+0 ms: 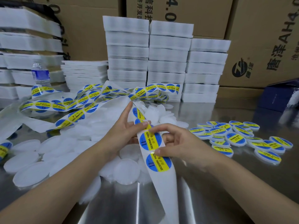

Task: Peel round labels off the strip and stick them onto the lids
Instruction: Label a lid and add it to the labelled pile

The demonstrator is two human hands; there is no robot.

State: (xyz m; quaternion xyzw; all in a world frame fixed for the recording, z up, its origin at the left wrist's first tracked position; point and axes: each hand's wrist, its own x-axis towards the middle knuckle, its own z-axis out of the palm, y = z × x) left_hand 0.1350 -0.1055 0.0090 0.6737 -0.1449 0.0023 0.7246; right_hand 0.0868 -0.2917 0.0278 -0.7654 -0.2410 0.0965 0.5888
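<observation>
Head view
Label strip point(159, 180): white backing paper running from the near edge of the table up between both hands, then looping away in tangled coils behind the left hand; its lower end is cut off by the frame edge.
Round labels point(150, 141): blue discs with a yellow band reading "SOLDERING PASTE"; two lie flat on the strip between the hands, and the small print beside the words is too fine to read.
Left hand point(127, 131): grips the strip from the left, thumb on top at the upper edge of one label; the fingers under the paper are hidden.
Right hand point(177, 143): thumb and forefinger pinched at the right rim of the same label; whether the edge has lifted cannot be told, the fingertips cover it.
Plain lids point(25, 159): white discs heaped under and left of the strip, blurred into one another; the pile under the hands is largely hidden.
Labelled lids point(235, 139): loose pile right of the strip, well apart from it.
Foam stacks point(127, 52): white, behind the strip's coils.
Water bottle point(40, 74): left of the coils, blurred.
Cardboard boxes point(265, 38): behind the stacks, print cut off.
Table point(242, 183): shiny metal.
</observation>
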